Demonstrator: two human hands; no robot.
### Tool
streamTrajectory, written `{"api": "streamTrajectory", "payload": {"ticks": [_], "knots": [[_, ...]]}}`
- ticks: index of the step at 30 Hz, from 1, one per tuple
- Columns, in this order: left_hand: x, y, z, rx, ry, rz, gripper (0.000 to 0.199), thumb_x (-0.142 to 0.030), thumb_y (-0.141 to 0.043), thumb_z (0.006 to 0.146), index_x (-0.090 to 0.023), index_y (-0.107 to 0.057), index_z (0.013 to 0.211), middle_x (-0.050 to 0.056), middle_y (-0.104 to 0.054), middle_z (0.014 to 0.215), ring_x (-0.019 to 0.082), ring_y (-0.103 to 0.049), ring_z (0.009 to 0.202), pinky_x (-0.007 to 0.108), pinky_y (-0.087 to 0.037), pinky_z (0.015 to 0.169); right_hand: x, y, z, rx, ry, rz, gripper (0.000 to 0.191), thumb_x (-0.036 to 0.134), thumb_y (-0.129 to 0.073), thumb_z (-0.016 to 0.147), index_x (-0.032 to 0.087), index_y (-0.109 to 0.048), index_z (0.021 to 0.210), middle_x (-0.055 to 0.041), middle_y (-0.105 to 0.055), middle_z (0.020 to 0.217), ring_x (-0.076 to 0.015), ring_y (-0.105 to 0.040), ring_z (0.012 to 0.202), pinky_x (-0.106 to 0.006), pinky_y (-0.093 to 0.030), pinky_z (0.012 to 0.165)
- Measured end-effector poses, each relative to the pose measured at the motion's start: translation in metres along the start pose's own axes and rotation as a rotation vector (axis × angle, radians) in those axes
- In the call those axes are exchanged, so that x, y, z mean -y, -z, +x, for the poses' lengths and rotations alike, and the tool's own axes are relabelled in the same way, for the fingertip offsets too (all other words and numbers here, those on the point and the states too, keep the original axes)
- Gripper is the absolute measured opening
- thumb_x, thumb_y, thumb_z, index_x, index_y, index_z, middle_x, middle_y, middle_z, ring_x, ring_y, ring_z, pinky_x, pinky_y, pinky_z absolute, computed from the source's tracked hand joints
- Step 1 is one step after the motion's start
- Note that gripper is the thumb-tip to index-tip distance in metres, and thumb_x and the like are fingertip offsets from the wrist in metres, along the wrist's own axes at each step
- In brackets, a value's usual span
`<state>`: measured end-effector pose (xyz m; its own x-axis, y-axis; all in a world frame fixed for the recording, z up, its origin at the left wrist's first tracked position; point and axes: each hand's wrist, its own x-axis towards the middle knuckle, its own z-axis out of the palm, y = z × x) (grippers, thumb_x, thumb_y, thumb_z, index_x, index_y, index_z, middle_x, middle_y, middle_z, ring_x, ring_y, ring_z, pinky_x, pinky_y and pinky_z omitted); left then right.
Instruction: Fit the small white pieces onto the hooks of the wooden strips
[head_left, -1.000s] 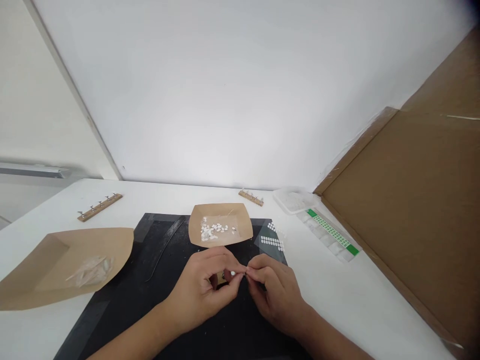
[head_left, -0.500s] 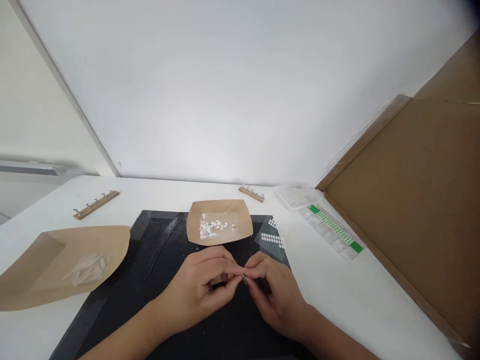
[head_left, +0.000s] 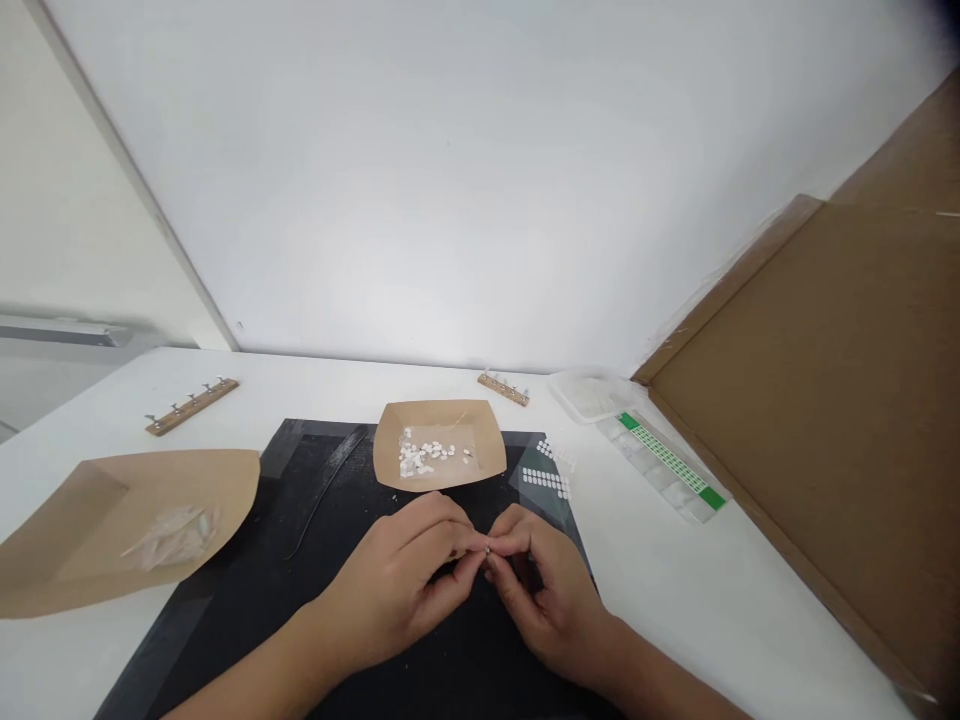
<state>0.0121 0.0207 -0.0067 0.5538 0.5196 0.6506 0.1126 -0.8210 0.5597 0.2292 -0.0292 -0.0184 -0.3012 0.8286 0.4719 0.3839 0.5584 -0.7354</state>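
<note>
Over the black mat point(head_left: 247, 610), my left hand point(head_left: 416, 575) and my right hand point(head_left: 544, 580) meet at the fingertips. Both pinch the same tiny item point(head_left: 487, 550), mostly hidden and too small to name. Just beyond them sits a brown paper tray point(head_left: 386, 445) with a clear packet and many small white pieces point(head_left: 427, 455) in it. Right of this tray lies a clear sheet point(head_left: 536, 490) bearing rows of white oval stickers point(head_left: 546, 477).
At left is a larger paper tray point(head_left: 82, 510) with clear plastic packets point(head_left: 176, 535). Wooden strips with metal pegs stand at back left point(head_left: 191, 407) and back centre point(head_left: 502, 388). A clear plastic tub point(head_left: 589, 395), a green-banded clear packet point(head_left: 671, 465) and a cardboard panel point(head_left: 825, 420) are at right.
My hands stay pinched together at almost the same spot. The left fingers have shifted slightly, and a small brown patch seen under the left palm no longer shows.
</note>
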Motion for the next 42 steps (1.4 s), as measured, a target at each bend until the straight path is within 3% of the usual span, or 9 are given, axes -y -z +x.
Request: {"api": "streamTrajectory", "payload": {"ticks": [11,18,29,42], "knots": [[-0.006,0.004,0.006,-0.006,0.038,-0.086,0.022,-0.007,-0.063,0.095,-0.017,-0.074,0.111,0.009,-0.074,0.094,0.016,-0.068,0.081,0.025,-0.056,0.068,-0.001,0.007,0.006,0.027,0.158,-0.27,0.02,0.006,-0.056,0.098,0.024,-0.055,0.106,-0.0043,-0.066,0.093,-0.0185,-0.065,0.078,-0.03,-0.05,0.065],[-0.005,-0.001,0.001,0.001,0.067,0.008,0.017,-0.01,-0.063,0.097,-0.017,-0.072,0.109,0.008,-0.074,0.096,0.018,-0.068,0.087,0.028,-0.057,0.075,-0.009,0.008,0.004,0.03,0.167,-0.332,0.019,0.007,-0.057,0.097,0.024,-0.054,0.105,-0.0043,-0.067,0.093,-0.0189,-0.064,0.075,-0.031,-0.05,0.063],[-0.009,-0.007,0.002,-0.118,0.053,0.058,0.016,-0.007,-0.066,0.089,-0.017,-0.072,0.1,0.007,-0.073,0.087,0.017,-0.068,0.08,0.027,-0.057,0.069,-0.006,0.003,0.006,0.044,0.112,-0.231,0.016,0.01,-0.056,0.098,0.025,-0.056,0.103,-0.0027,-0.066,0.09,-0.0176,-0.063,0.073,-0.03,-0.05,0.062],[-0.012,-0.006,0.004,-0.157,0.111,-0.013,0.017,-0.005,-0.068,0.086,-0.016,-0.075,0.096,0.005,-0.072,0.085,0.013,-0.066,0.071,0.02,-0.053,0.059,0.0,0.0,0.006,0.034,0.002,-0.044,0.01,0.015,-0.056,0.102,0.025,-0.059,0.102,-0.0029,-0.067,0.092,-0.0174,-0.067,0.079,-0.029,-0.051,0.066]]}}
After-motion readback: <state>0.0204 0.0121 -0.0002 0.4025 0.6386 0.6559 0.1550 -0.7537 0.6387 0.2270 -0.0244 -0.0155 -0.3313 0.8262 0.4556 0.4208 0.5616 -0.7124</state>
